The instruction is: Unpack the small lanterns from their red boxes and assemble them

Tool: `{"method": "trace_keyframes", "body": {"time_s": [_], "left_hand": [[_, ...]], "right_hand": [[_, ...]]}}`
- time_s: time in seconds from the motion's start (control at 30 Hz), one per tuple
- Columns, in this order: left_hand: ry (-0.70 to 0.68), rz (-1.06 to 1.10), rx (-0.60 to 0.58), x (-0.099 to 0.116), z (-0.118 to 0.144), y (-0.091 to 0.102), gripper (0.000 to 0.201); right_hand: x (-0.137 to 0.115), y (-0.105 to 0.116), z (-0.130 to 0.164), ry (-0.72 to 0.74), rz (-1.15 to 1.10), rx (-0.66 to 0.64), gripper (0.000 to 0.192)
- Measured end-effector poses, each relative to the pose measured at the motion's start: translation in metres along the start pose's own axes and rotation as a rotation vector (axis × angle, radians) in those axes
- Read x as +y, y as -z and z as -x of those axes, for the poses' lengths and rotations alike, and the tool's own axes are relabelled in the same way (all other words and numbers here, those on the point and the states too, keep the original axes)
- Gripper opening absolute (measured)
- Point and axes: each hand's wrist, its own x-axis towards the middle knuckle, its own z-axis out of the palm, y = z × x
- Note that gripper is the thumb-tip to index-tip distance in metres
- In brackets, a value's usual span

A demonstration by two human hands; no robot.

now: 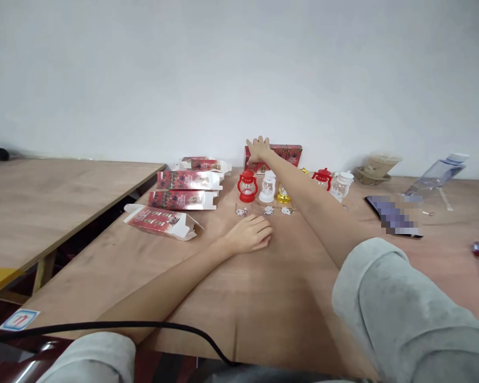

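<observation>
- The right hand [258, 149] reaches to the far edge of the worktop [239, 298], fingers spread flat on top of the red boxes [281, 155] standing against the wall; its grip is released, touching but closed around nothing.
- The left hand [250, 234] rests palm down on the worktop, fingers loosely curled, holding nothing, just near a row of small silvery tags [268, 210].
- Beyond those tags stand small lanterns: a red lantern [247, 186], a white lantern [267, 187] and a gold one [282, 196], with another red lantern [323, 177] and a clear one further right.
- To the left, four flat cartons [182, 199] lie open-ended, seemingly unfilled.
- My read: the lanterns are out and unpacked, two or so boxes stand upright at the wall, and most of the boxing looks left to do.
</observation>
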Motion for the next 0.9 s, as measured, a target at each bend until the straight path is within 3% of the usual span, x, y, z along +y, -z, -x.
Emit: {"method": "trace_keyframes", "body": {"time_s": [0.17, 0.3, 0.4, 0.5, 0.57, 0.7, 0.9], "left_hand": [[0.018, 0.021, 0.085, 0.001, 0.000, 0.004, 0.019], [0.223, 0.132, 0.171, -0.002, 0.004, 0.005, 0.018], [0.525, 0.459, 0.318, -0.006, 0.005, 0.002, 0.022], [0.844, 0.854, 0.563, -0.011, 0.005, -0.002, 0.047], [0.914, 1.088, 0.639, -0.011, 0.005, -0.004, 0.065], [0.829, 1.412, 0.432, -0.005, 0.003, 0.000, 0.070], [0.965, 1.434, 0.314, 0.007, -0.002, 0.009, 0.064]], "right_hand": [[-0.005, 0.013, 0.017, 0.039, 0.021, 0.148, 0.068], [0.013, 0.043, 0.050, -0.059, -0.398, 0.428, 0.063], [0.027, 0.057, 0.107, -0.031, -0.769, 0.609, 0.058], [0.026, 0.049, 0.189, -0.046, -1.032, 0.619, 0.058], [0.017, 0.033, 0.244, -0.086, -1.130, 0.587, 0.057], [-0.002, -0.003, 0.311, -0.247, -1.247, 0.476, 0.055], [-0.009, -0.024, 0.324, -0.353, -1.331, 0.366, 0.063]]}}
